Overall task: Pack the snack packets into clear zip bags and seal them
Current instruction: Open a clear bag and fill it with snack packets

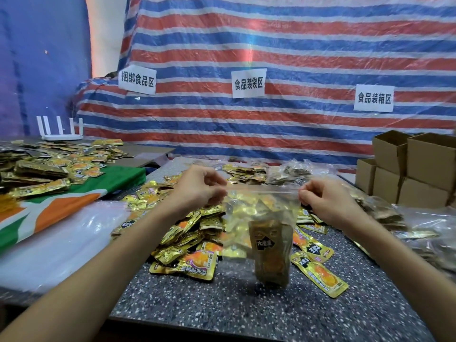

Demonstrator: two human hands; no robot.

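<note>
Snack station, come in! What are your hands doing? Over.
Left hand and right hand pinch the top corners of the zip bag. Snack packets inside, seal state unclear. Loose packets lie around, nothing blocking.

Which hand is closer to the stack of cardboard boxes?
Right. The right hand pinches the zip bag at its right top corner, with the cardboard boxes off to its right. The left hand pinches the opposite top corner, farther from the boxes.
</note>
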